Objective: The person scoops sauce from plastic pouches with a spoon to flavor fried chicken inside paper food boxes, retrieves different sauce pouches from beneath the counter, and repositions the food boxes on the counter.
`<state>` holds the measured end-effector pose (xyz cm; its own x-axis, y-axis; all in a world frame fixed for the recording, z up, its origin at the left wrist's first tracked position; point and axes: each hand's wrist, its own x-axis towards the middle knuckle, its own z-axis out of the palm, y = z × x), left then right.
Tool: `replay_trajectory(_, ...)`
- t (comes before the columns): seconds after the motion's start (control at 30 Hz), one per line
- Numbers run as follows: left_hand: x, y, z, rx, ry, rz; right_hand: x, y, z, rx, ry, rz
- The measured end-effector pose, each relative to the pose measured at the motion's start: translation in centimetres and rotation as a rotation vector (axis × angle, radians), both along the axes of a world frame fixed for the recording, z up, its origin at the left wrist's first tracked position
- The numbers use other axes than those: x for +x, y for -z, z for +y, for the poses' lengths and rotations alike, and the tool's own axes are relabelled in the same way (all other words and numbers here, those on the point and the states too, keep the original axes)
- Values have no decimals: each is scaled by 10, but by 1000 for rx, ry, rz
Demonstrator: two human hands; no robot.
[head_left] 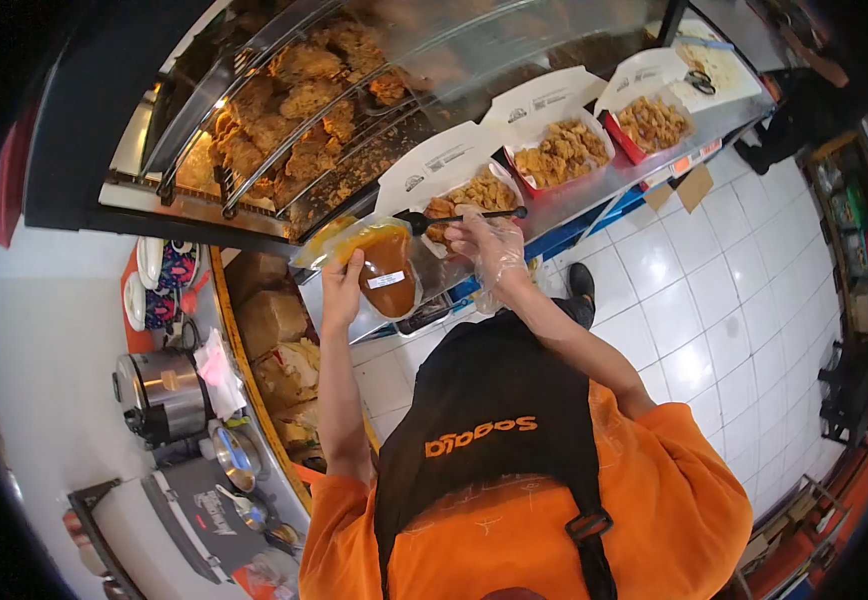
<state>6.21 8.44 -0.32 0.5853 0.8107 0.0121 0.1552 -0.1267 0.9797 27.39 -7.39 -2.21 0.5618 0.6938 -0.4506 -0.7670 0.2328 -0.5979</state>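
Observation:
My left hand (342,288) grips a clear plastic bag (389,275) of brown sauce with a white label on its front. In a clear plastic glove, my right hand (490,250) is closed around a black spoon (489,214). The spoon's dark head is at the mouth of the bag; whether it carries sauce I cannot make out. Just beyond my hands, an open box (424,172) holds fried chicken pieces (486,192), partly hidden by my right hand. Two more open boxes of chicken stand to the right, one with chicken (561,155) and one with chicken (654,122).
A glass display case with large fried chicken (304,100) on racks rises behind the counter. Scissors (700,82) lie at the counter's far right. At left are a steel cooker (162,393) and metal bowls (235,452). A person in dark clothing (804,110) stands at upper right.

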Motion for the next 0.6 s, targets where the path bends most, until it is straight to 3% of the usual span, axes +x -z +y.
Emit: replay_trajectory(0.6,30,-35,28,10,222,304,8,14,-3,-1,62,88)
